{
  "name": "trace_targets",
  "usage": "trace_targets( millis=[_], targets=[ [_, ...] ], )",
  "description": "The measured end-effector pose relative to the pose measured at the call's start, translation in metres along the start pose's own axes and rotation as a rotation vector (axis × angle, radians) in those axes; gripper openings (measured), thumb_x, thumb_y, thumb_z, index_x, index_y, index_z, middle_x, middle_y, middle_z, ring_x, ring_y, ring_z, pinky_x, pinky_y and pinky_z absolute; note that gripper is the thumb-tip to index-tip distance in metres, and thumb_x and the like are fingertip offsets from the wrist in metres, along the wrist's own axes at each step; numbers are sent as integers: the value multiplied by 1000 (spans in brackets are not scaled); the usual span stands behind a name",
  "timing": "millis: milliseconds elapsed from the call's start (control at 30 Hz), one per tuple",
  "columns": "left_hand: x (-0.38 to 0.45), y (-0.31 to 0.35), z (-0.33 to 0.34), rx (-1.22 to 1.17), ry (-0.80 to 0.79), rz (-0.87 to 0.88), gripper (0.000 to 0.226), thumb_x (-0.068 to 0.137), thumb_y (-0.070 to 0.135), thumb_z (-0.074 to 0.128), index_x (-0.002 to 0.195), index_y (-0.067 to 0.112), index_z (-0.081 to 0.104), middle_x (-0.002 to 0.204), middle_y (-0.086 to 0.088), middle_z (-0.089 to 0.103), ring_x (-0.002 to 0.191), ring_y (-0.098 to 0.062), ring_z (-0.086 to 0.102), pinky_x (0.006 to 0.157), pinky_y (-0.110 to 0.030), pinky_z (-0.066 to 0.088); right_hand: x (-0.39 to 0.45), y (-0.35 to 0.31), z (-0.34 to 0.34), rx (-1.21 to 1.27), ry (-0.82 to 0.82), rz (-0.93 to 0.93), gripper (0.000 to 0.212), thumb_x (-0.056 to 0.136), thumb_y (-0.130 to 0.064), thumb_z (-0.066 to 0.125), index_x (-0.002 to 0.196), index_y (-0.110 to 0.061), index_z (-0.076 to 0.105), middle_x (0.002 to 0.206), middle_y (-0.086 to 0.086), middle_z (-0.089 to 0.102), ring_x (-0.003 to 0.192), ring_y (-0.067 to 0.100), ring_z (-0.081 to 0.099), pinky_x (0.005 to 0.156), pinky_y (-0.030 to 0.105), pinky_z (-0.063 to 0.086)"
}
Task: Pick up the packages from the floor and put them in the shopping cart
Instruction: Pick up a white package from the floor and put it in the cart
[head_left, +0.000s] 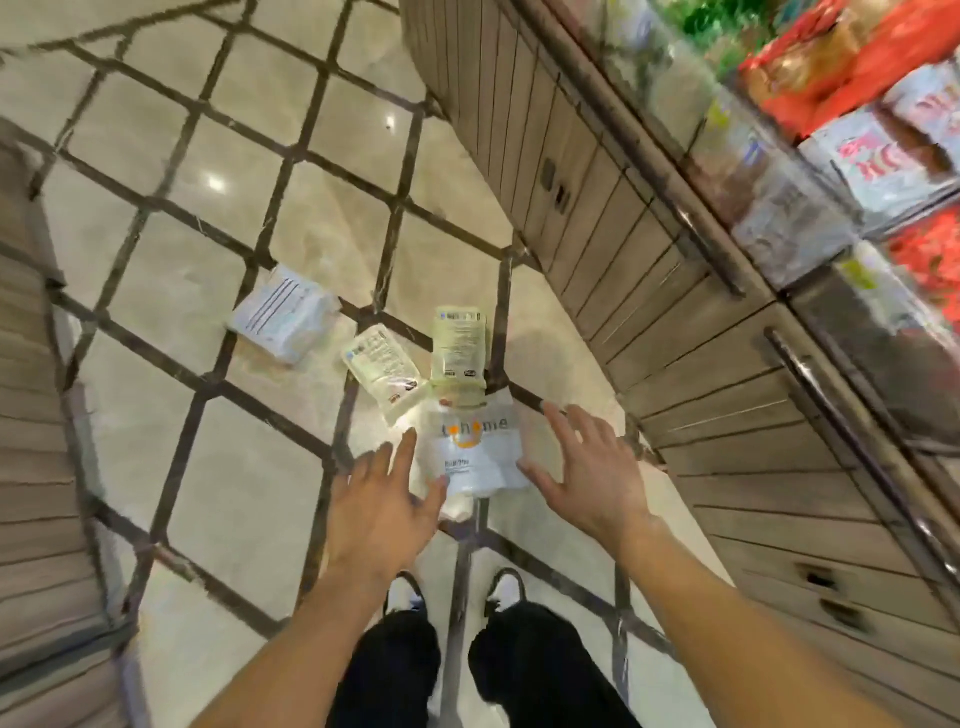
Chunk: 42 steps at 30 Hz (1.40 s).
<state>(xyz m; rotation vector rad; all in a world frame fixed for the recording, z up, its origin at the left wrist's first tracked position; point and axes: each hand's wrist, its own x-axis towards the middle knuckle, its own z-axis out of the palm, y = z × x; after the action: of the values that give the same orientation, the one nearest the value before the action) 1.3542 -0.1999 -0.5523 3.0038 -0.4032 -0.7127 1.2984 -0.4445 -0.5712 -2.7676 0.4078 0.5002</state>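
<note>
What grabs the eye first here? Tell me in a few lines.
Two bare hands, the left hand and right hand, reach with spread fingers toward a white package on the tiled floor. Beyond it lie three more packets, with blurred, bright red goods shelved at upper right.

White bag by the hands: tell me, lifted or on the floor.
On the floor: the white bag lies flat between both open hands, neither gripping it.
</note>
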Motion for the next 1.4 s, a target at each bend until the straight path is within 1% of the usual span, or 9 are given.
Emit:
trace_targets(
  millis=[167,400,500,633,767,933,1100,1200,1400],
  targets=[
    [75,-9,145,-119,-101,-36,81,101,70,28,167,25,20,156,-3,52,146,-26,44,116,-45,37,62,24,145,-30,-160,79,87,98,-75,34,166,-33,1,171,5,23,152,32,31,112,48,40],
    [183,-22,327,-189,-92,-26,84,100,70,36,166,19,23,157,-8,52,140,-31,50,111,-45,40,150,67,320,41,-120,109,88,100,-67,42,168,-26,2,170,8,20,146,33,37,110,47,41],
    [229,-29,382,-267,-82,-112,91,98,72,39,167,17,16,157,-11,50,139,-33,49,108,-47,41,200,102,368,19,-206,158,93,99,-70,43,167,-29,-6,170,11,20,145,37,37,110,48,39],
    [271,-25,440,-472,-153,-305,110,90,83,39,168,17,-4,163,-16,38,142,-42,45,109,-54,42,257,120,409,288,-212,360,117,87,-79,55,164,-33,-19,171,17,20,143,42,46,108,52,43],
    [295,-13,466,-749,-211,-450,128,79,90,51,166,18,-10,165,-21,31,145,-45,41,116,-55,36,285,111,438,449,-189,446,131,77,-87,60,160,-35,-28,165,19,33,137,44,53,102,49,48],
    [298,-6,463,-946,-171,-478,126,74,83,68,164,24,3,158,-19,42,138,-44,48,111,-58,43,275,108,447,611,-239,530,141,51,-103,44,160,-43,-21,148,17,58,124,42,63,106,53,51],
    [305,-10,461,-998,-186,-510,140,73,72,80,165,31,-18,162,-16,42,143,-40,47,115,-52,43,272,111,460,748,-214,531,118,75,-87,62,164,-40,-1,144,11,59,126,39,61,102,44,49],
    [309,-13,462,-1033,-197,-506,139,64,79,80,167,26,2,161,-13,43,142,-39,48,115,-53,44,270,109,464,818,-108,451,114,71,-80,71,161,-35,17,127,-5,62,120,29,64,93,38,49],
    [286,-10,449,-1030,-179,-519,132,54,84,71,162,26,20,152,-9,49,136,-37,52,112,-55,46,242,95,457,868,-44,520,110,65,-84,69,157,-44,22,144,-4,61,129,28,61,109,46,50]
  ],
)
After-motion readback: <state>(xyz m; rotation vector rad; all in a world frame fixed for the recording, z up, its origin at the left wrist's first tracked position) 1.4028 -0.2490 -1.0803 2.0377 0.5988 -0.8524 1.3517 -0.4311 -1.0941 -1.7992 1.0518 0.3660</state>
